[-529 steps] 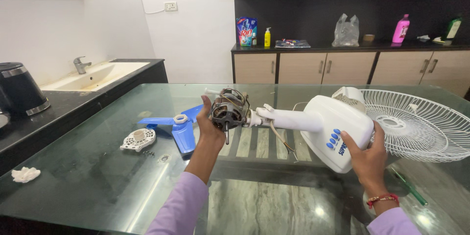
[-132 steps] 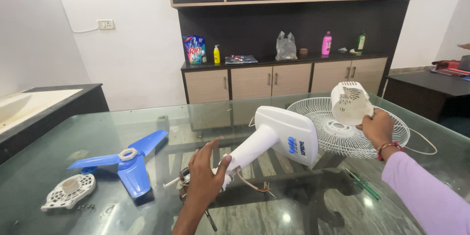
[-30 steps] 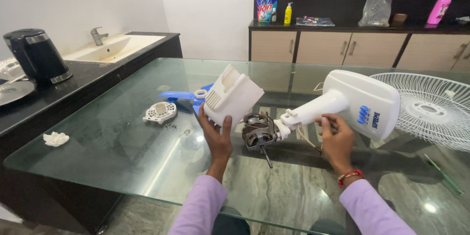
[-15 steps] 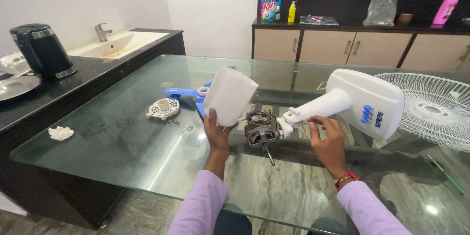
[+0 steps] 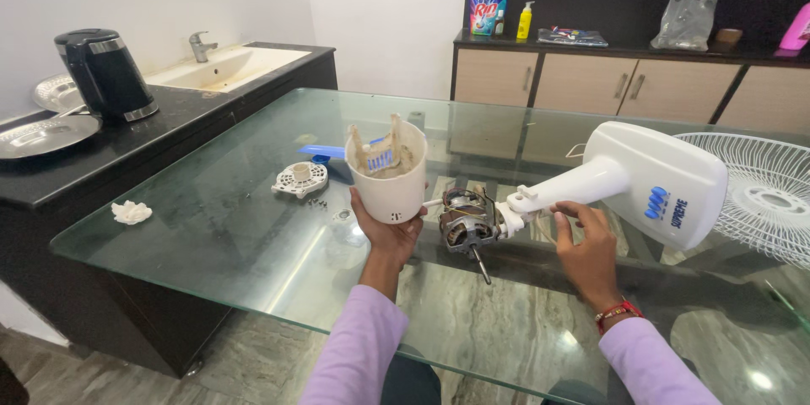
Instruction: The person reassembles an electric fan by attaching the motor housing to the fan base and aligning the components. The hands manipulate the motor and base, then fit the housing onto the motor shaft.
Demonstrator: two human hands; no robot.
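My left hand holds a white plastic fan motor cover from below, its hollow side turned towards me. Just to its right lies the bare fan motor with its shaft pointing down at the glass. The motor is joined to the white fan neck and base. My right hand grips the neck near the motor, beside loose wires. A blue fan blade shows partly behind the cover.
On the glass table lie a white round vented cap, small screws and a wire fan guard at right. A black counter holds a kettle, a steel plate, a sink. Cabinets stand behind.
My left hand has turned the motor cover so its open inside faces me and lowered it beside the motor. My right hand stays on the fan neck.
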